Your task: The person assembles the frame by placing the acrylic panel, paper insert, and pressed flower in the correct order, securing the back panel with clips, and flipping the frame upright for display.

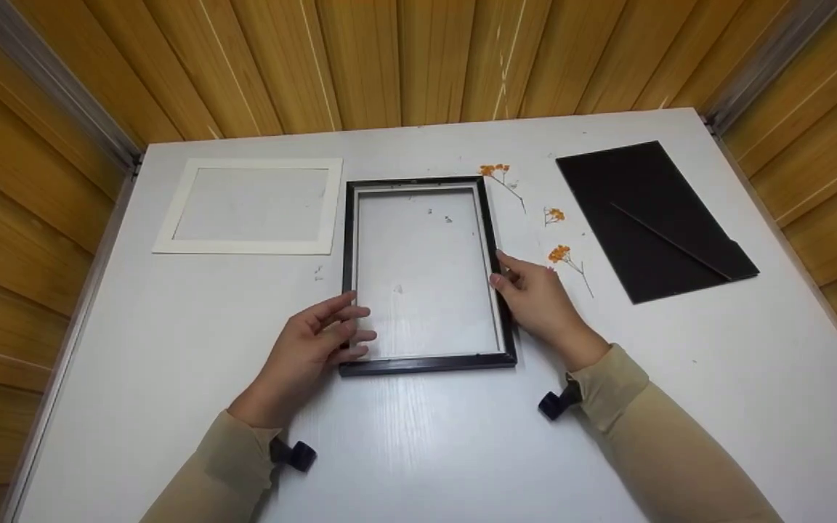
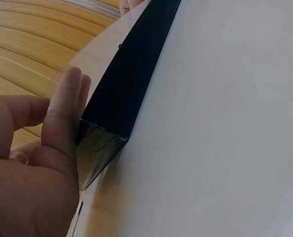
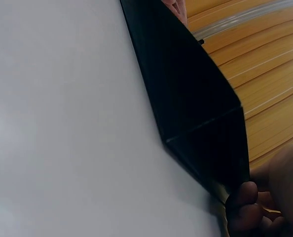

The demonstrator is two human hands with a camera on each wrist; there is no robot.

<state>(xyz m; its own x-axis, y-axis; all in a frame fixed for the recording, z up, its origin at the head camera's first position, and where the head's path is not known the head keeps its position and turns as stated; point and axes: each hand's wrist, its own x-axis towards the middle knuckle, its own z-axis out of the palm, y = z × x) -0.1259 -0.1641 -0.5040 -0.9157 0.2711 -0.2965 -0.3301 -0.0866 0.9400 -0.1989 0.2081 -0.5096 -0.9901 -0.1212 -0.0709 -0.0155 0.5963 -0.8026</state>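
Observation:
A black picture frame (image 1: 429, 365) with a pale inner lip sits on the white table in the head view. My left hand (image 1: 313, 341) is at its lower left side, the fairly straight fingers spread and reaching over the inner edge. In the left wrist view, those fingers (image 2: 62, 113) lie along the frame's corner, and a pale see-through sheet (image 2: 102, 49) slants above the frame close to the fingertips. On the opposite side my right hand (image 1: 538, 298) pinches the frame, thumb on the inner edge and fingers outside. Its curled fingers (image 3: 245, 212) show at the corner in the right wrist view.
A white mat border (image 1: 336, 207) lies at the back left. Several orange dried flower sprigs (image 1: 560, 254) are scattered right of the frame. Farther right lies a black backing board (image 1: 607, 189) with a thin stick (image 1: 669, 240) across it. Wood-panelled walls (image 1: 360, 65) surround the table.

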